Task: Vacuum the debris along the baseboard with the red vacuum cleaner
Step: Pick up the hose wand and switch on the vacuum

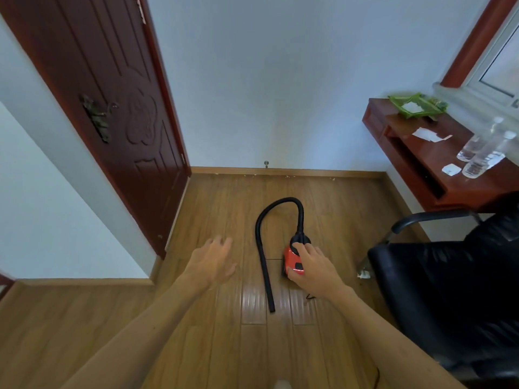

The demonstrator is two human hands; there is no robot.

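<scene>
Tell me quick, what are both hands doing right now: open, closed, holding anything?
Left hand: open, fingers spread, holding nothing.
Right hand: fingers and thumb curled over the red vacuum cleaner, gripping its body.

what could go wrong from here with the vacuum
The right hand grips the red vacuum cleaner, but the hose lies loose and the left hand holds nothing, so lifting may drag or swing it. The black chair stands close beside; the cord could snag there.
</scene>
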